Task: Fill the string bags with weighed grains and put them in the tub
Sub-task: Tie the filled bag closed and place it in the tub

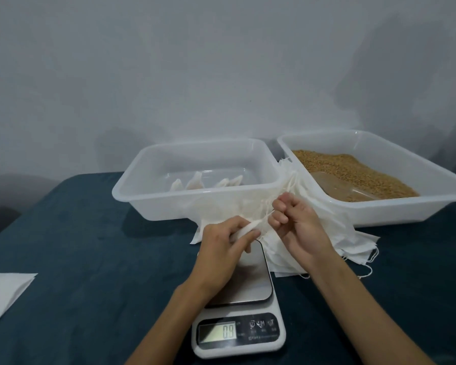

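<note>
White fabric marked the string bag (pixel 248 229) pinched in the left hand (pixel 223 239), held just above the steel platform of the kitchen scale (pixel 238 304). The right hand (pixel 295 222) curled its fingers beside it, pinching the bag's thin drawstring at the mouth. Under and beyond the right hand lay a loose heap of empty bags (pixel 327 233), strings trailing onto the dark blue worktop (pixel 90 233). Beyond the left hand stood the translucent tub (pixel 148 204) with several filled bags (pixel 195 183) inside. Beyond the right hand, a second tub (pixel 379 209) held brown grains (pixel 353 169) and a clear scoop (pixel 337 187). The scale's display faced the person; its digits were hard to read.
</note>
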Demonstrator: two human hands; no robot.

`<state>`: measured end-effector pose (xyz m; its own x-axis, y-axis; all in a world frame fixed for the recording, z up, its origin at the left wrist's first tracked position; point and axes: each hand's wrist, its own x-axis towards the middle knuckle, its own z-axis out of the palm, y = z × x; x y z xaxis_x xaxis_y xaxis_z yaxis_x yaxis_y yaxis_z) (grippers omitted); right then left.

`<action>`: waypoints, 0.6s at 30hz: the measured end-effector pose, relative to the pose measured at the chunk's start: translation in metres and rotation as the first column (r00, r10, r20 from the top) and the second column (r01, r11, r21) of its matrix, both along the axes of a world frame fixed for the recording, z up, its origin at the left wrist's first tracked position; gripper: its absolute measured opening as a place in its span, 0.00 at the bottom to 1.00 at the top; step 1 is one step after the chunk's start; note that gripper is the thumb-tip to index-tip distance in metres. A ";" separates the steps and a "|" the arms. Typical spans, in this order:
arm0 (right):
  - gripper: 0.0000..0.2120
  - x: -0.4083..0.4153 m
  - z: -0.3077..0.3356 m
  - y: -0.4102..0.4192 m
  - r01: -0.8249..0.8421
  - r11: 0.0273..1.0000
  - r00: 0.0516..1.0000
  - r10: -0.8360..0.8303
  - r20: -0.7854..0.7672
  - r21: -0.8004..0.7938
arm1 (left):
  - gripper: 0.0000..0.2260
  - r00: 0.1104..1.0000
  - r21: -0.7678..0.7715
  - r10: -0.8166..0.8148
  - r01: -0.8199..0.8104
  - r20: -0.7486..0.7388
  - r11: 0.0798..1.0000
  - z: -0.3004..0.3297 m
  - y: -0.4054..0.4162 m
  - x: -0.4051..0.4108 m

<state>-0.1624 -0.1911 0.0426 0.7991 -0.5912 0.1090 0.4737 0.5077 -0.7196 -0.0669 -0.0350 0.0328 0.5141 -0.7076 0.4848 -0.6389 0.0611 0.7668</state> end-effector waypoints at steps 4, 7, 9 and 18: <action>0.07 -0.006 0.004 -0.009 0.143 0.975 0.988 -0.151 -0.031 -0.171 | 0.11 0.998 0.019 0.032 -0.033 0.055 0.999 0.022 -0.009 0.004; 0.11 -0.012 0.008 -0.015 0.245 0.955 0.968 -0.250 -0.007 -0.167 | 0.07 0.987 -0.011 0.149 -0.148 0.062 0.989 0.053 -0.030 0.026; 0.14 -0.015 0.009 -0.018 0.256 0.959 0.966 -0.257 0.010 -0.124 | 0.09 0.969 -0.001 0.242 -0.242 0.051 0.970 0.072 -0.050 0.047; 0.20 -0.018 0.012 -0.022 0.279 0.960 0.960 -0.279 -0.034 -0.010 | 0.05 0.925 0.302 0.363 -0.316 -0.113 0.899 0.070 -0.128 0.112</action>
